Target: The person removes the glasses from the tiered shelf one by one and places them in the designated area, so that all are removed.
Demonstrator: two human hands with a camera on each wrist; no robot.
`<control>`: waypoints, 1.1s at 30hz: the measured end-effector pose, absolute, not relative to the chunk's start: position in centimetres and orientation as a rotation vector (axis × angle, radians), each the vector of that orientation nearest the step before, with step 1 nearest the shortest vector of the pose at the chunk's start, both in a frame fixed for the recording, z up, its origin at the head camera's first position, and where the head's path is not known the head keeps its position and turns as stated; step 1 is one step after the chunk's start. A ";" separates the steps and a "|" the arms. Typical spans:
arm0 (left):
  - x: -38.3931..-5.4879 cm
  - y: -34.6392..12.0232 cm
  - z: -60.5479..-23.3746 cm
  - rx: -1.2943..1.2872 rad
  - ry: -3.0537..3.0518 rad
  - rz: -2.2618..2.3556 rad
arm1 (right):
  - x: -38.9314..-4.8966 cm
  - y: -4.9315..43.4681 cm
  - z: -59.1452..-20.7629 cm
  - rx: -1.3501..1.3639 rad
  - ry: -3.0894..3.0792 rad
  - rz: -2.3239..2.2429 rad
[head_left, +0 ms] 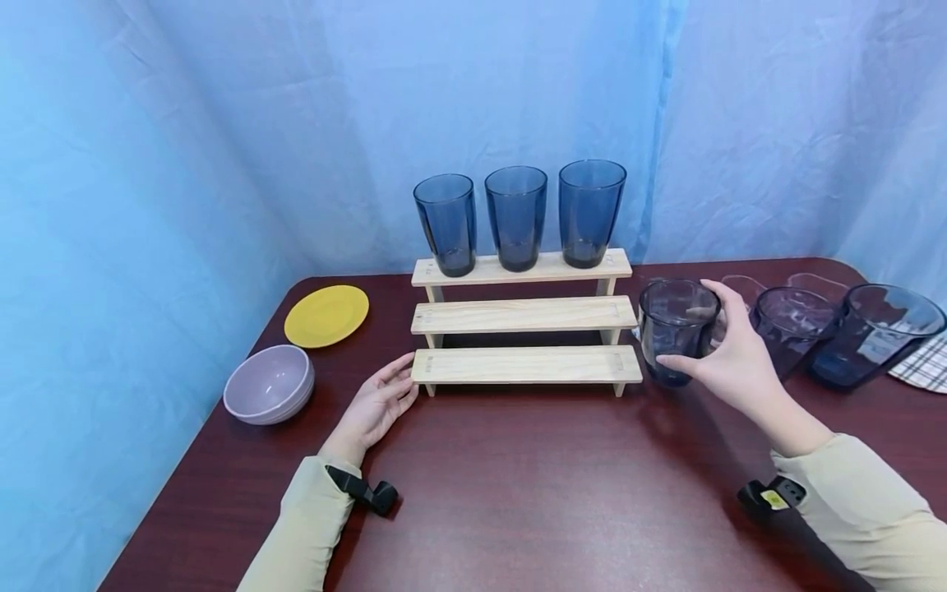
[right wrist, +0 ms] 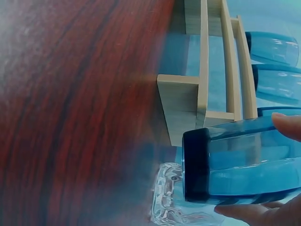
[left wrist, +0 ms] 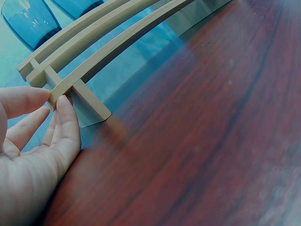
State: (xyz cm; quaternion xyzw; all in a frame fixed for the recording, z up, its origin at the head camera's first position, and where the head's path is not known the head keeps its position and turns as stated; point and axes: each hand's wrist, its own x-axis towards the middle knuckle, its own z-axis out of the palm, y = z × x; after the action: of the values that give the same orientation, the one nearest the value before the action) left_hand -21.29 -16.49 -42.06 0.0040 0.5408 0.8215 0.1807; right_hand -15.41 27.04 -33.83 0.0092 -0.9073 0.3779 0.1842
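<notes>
A three-tier wooden stand (head_left: 525, 364) is on the table, with three tinted blue glasses, the left (head_left: 446, 230), middle (head_left: 516, 226) and right (head_left: 590, 218), upright on its top tier. My left hand (head_left: 377, 409) pinches the left end of the lowest tier between thumb and fingers, as the left wrist view shows. My right hand (head_left: 743, 366) grips another tinted glass (head_left: 669, 349) around its side, just right of the stand. In the right wrist view this glass (right wrist: 249, 165) is held off the table, its dark base beside the stand's end.
Two more tinted glasses, one purplish (head_left: 792, 321) and one bluer (head_left: 861, 341), stand right of my right hand. Clear glassware (right wrist: 167, 193) is partly hidden behind the held glass. A yellow plate (head_left: 326, 316) and lilac bowl (head_left: 270, 384) lie left; a checked cloth (head_left: 921, 359) is far right.
</notes>
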 end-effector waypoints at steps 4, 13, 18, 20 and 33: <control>-21.2 -16.4 -42.3 0.002 1.517 2.317 | -15.5 27.3 -34.2 0.024 -2.565 1.091; -21.2 -16.3 -42.3 0.018 1.520 2.327 | -15.9 27.6 -34.8 0.009 -2.572 1.114; -21.2 -16.4 -42.2 0.002 1.528 2.322 | -16.1 27.7 -35.2 -0.024 -2.593 1.099; -21.2 -16.4 -42.2 0.007 1.528 2.320 | -16.1 27.8 -35.3 -0.030 -2.593 1.098; -21.3 -16.5 -42.1 0.015 1.527 2.323 | -16.1 28.0 -35.5 -0.052 -2.578 1.166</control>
State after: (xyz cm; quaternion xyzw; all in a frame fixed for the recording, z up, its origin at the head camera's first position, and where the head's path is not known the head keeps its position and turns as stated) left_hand -21.27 -16.48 -42.11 0.0052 0.5404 0.8220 0.1796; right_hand -16.12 28.03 -35.53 -0.0183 -0.9000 0.4070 0.1551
